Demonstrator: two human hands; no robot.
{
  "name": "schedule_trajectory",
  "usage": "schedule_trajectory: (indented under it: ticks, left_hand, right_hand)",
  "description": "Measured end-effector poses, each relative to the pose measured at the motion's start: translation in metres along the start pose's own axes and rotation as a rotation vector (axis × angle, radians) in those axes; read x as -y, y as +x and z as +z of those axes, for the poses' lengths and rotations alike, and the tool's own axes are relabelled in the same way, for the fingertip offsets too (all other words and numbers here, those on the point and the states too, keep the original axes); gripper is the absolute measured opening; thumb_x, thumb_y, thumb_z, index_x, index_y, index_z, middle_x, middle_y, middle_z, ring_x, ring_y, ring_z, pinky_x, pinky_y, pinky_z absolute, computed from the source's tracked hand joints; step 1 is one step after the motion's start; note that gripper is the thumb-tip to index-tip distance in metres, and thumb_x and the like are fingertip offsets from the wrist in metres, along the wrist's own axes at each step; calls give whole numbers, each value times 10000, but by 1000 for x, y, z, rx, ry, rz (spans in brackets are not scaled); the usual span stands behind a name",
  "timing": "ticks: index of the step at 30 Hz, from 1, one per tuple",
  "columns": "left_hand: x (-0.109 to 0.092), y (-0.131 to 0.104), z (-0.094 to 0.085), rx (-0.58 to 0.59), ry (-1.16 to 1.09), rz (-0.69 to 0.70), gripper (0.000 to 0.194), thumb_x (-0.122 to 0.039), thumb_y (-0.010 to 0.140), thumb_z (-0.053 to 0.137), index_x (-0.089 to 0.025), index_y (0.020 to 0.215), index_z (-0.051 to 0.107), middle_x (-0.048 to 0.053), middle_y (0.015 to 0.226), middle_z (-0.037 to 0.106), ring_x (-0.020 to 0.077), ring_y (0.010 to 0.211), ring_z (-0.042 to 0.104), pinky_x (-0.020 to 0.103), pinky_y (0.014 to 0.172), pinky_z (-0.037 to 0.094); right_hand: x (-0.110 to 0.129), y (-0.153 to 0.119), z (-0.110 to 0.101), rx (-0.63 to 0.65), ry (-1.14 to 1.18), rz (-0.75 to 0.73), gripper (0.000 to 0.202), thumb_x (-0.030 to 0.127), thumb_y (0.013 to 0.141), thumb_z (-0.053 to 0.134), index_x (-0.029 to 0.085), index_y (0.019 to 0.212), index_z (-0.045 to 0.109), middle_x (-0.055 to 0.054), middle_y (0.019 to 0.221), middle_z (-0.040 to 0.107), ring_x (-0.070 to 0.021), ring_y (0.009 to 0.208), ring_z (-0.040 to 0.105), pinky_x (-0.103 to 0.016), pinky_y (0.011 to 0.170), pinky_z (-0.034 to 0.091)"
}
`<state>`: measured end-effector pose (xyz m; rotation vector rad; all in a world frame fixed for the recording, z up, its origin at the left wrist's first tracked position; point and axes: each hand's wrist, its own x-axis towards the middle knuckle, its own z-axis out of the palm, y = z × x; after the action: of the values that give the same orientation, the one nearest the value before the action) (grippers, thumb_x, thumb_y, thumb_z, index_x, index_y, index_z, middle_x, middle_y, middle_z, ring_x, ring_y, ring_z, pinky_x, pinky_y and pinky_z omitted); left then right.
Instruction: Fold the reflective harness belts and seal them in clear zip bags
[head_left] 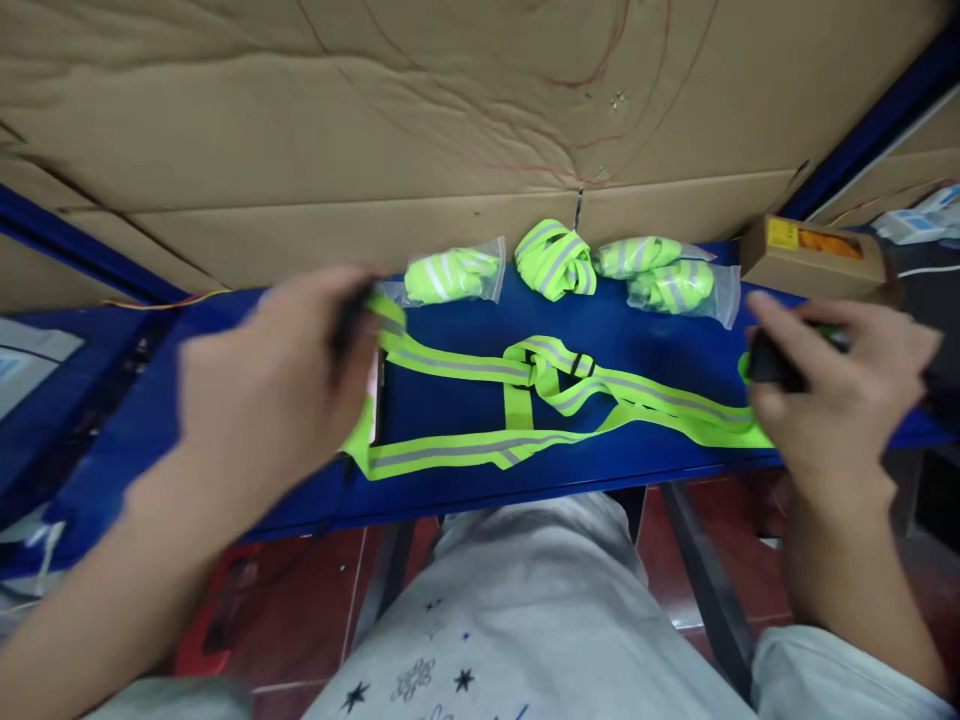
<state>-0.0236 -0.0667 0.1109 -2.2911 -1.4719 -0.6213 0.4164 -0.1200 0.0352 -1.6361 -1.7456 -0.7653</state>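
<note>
A neon yellow reflective harness (pixel 450 447) with grey stripes lies stretched across the blue table, its straps partly twisted and looped in the middle. A small black slider (pixel 581 364) sits on one strap. My left hand (pixel 277 350), blurred by motion, is closed around a black piece at the harness's left end. On the other side, my right hand (pixel 847 385) grips a black buckle (pixel 776 358) at the right end, with fingers wrapped over it. Part of a flat, light-coloured object with a dark edge (pixel 377 395) shows beside my left hand, mostly hidden.
Along the back of the blue table (pixel 450 400) lie a bagged yellow harness (pixel 454 275), a loose bundled one (pixel 555 260) and more in clear bags (pixel 675 285). An open cardboard box (pixel 814 258) stands at back right. A cardboard panel (pixel 337 130) rises behind.
</note>
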Motion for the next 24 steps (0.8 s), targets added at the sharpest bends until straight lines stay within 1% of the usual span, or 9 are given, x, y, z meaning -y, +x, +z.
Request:
schedule_trajectory:
  ticks: [1, 2, 3, 5, 8, 12, 16, 20, 24]
  left_hand:
    - [-22, 1, 5, 4, 82, 132, 384, -277, 1064, 442, -175, 1410, 571, 104, 1368, 715, 278, 1011, 770, 357, 601, 479]
    - [-41, 1, 11, 43, 114, 235, 373, -238, 1036, 484, -166, 1388, 585, 87, 1344, 730, 242, 861, 772, 359, 543, 469]
    - [-56, 2, 19, 77, 135, 308, 383, -199, 1012, 512, -150, 1384, 592, 82, 1338, 733, 215, 792, 763, 358, 534, 489]
    - [-77, 5, 33, 92, 163, 451, 436, -139, 989, 507, -109, 1417, 584, 103, 1331, 729, 194, 758, 750, 343, 544, 533]
    - [-94, 7, 45, 109, 210, 567, 511, -61, 982, 427, -51, 1480, 544, 148, 1336, 710, 182, 774, 751, 315, 574, 571]
    - [-105, 8, 46, 118, 261, 587, 553, -37, 983, 377, -11, 1521, 504, 188, 1366, 682, 188, 799, 758, 300, 603, 593]
    - [-107, 10, 45, 146, 292, 583, 573, -13, 976, 359, -15, 1530, 505, 186, 1392, 672, 197, 839, 765, 293, 607, 607]
    - [-107, 9, 45, 126, 319, 595, 588, 1, 963, 370, -4, 1536, 500, 179, 1383, 679, 188, 766, 736, 310, 595, 616]
    - [-111, 10, 46, 114, 344, 617, 598, 3, 959, 381, 30, 1551, 467, 195, 1370, 677, 200, 740, 716, 335, 615, 620]
  right_hand:
    - [21, 4, 0, 71, 0, -89, 549, 207, 862, 659, 270, 1406, 693, -152, 1224, 687, -377, 1102, 629, -568, 929, 440]
    - [40, 8, 1, 193, 6, -139, 584, 171, 879, 640, 232, 1460, 650, -178, 1264, 665, -382, 1120, 612, -550, 904, 444]
    - [57, 10, 2, 204, 48, -181, 566, 159, 879, 634, 199, 1444, 657, -184, 1227, 667, -380, 1089, 612, -527, 865, 447]
    - [84, 14, 7, 199, 172, -252, 590, 118, 836, 623, 154, 1424, 655, -172, 1177, 665, -352, 1046, 616, -486, 837, 455]
    - [108, 14, 15, 214, 283, -278, 625, 71, 792, 588, 119, 1413, 642, -163, 1171, 654, -325, 1060, 609, -454, 854, 456]
    - [120, 12, 18, 216, 320, -239, 602, 79, 809, 577, 103, 1408, 643, -167, 1168, 647, -320, 1056, 593, -446, 857, 444]
    - [116, 11, 18, 214, 354, -233, 617, 64, 781, 576, 78, 1394, 651, -172, 1171, 641, -320, 1060, 587, -444, 864, 434]
    - [113, 11, 19, 209, 356, -232, 623, 56, 777, 569, 99, 1394, 647, -158, 1170, 642, -309, 1060, 584, -433, 866, 425]
    - [118, 15, 18, 232, 276, -250, 609, 35, 796, 557, 88, 1398, 629, -170, 1187, 643, -314, 1074, 570, -439, 877, 416]
